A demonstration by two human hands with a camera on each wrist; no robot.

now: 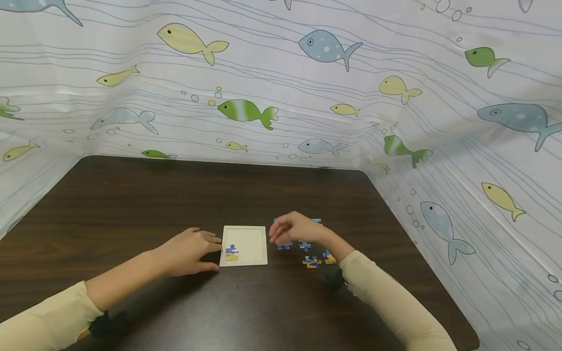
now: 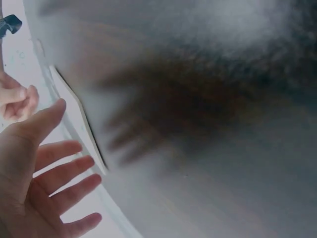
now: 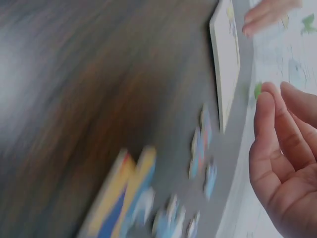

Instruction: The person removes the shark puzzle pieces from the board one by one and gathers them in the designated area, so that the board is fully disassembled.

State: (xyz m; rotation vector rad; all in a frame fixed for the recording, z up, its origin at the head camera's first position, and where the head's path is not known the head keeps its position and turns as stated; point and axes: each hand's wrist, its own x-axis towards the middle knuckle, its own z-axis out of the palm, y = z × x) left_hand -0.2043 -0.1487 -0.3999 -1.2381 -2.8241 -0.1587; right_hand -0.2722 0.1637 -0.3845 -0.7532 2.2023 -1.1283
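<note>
A shallow cream puzzle tray (image 1: 252, 246) lies on the dark table, with joined blue and yellow jigsaw pieces (image 1: 231, 253) in its lower left corner. My left hand (image 1: 189, 252) is at the tray's left edge, fingers spread; in the left wrist view the fingers (image 2: 69, 168) look relaxed, holding nothing. Over the loose pieces right of the tray hovers my right hand (image 1: 295, 229), fingers bent downward. The right wrist view shows its fingers (image 3: 285, 134) loosely curled near the thumb, with no piece visible between them. This hand partly hides the farther pieces.
Several loose jigsaw pieces lie right of the tray, among them a blue and yellow one (image 1: 311, 262) and another (image 1: 329, 257) under the right forearm. A fish-patterned curtain (image 1: 246, 131) stands around the table's back and sides.
</note>
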